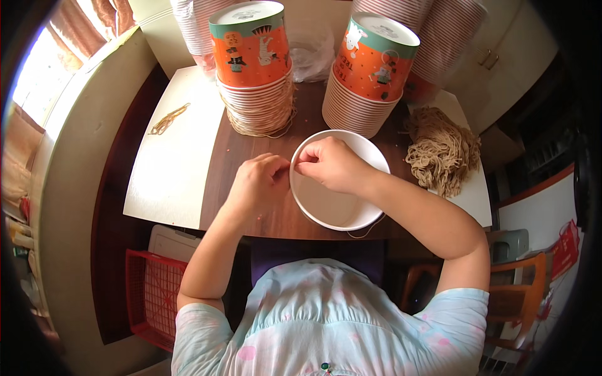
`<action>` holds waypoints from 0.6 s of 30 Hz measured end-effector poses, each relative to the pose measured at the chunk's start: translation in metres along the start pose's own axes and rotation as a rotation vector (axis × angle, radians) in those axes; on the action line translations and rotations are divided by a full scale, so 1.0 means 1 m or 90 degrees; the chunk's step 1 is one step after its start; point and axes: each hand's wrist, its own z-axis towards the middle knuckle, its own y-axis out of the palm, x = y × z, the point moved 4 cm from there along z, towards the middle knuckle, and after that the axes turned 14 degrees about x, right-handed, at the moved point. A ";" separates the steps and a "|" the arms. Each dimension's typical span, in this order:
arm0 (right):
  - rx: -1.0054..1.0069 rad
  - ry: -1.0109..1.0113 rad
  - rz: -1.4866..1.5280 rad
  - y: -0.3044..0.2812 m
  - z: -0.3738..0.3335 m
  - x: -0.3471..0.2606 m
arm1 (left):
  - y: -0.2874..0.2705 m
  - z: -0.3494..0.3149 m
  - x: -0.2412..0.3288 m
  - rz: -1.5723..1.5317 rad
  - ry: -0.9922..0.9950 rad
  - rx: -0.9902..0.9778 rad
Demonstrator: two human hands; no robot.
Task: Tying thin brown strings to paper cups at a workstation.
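Note:
A white paper bucket (338, 207) stands at the front middle of the table, its open mouth facing up. My right hand (332, 164) reaches over its mouth, with thumb and fingers pinched together against the inside of the left wall. From outside, my left hand (254, 178) meets the same stretch of rim, its fingers curled closed. What the fingertips hold is hidden. A thin cord (367, 233) loops out below the bucket's near right side. Further right lies a tangled heap of tan cords (443, 150).
Behind stand a stack of upside-down orange and green printed buckets with cords round it (254, 56) and a similar stack (370, 69). More wrapped stacks (445, 37) rise further back. A few loose cords (169, 119) lie left. A red plastic crate (157, 294) sits below the table's left side.

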 end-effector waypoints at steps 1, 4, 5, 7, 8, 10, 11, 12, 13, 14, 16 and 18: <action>-0.042 0.004 -0.024 -0.004 -0.004 -0.006 | 0.002 -0.003 0.003 0.002 -0.007 0.018; -0.091 -0.025 -0.120 -0.021 -0.021 -0.009 | 0.006 -0.020 0.006 -0.082 -0.180 -0.003; -0.052 -0.072 -0.190 -0.028 -0.039 -0.021 | 0.009 -0.028 0.005 -0.120 -0.191 0.002; -0.056 -0.158 -0.391 -0.029 -0.069 -0.043 | 0.010 -0.046 0.007 -0.159 -0.208 -0.014; -0.051 -0.226 -0.454 -0.030 -0.080 -0.045 | 0.010 -0.052 0.012 -0.162 -0.208 -0.027; -0.063 -0.248 -0.452 -0.032 -0.091 -0.046 | 0.007 -0.059 0.024 -0.162 -0.216 -0.050; -0.062 -0.232 -0.461 -0.034 -0.094 -0.042 | 0.005 -0.061 0.028 -0.165 -0.214 -0.053; -0.062 -0.217 -0.470 -0.035 -0.096 -0.038 | 0.002 -0.062 0.032 -0.182 -0.186 -0.072; -0.006 -0.244 -0.446 -0.038 -0.097 -0.036 | 0.000 -0.063 0.035 -0.198 -0.157 -0.089; -0.004 -0.243 -0.448 -0.038 -0.098 -0.032 | 0.000 -0.064 0.036 -0.199 -0.155 -0.090; 0.091 -0.243 -0.443 -0.043 -0.098 -0.028 | -0.003 -0.064 0.041 -0.314 -0.091 -0.031; 0.132 -0.263 -0.451 -0.038 -0.101 -0.023 | 0.002 -0.061 0.049 -0.374 -0.043 0.014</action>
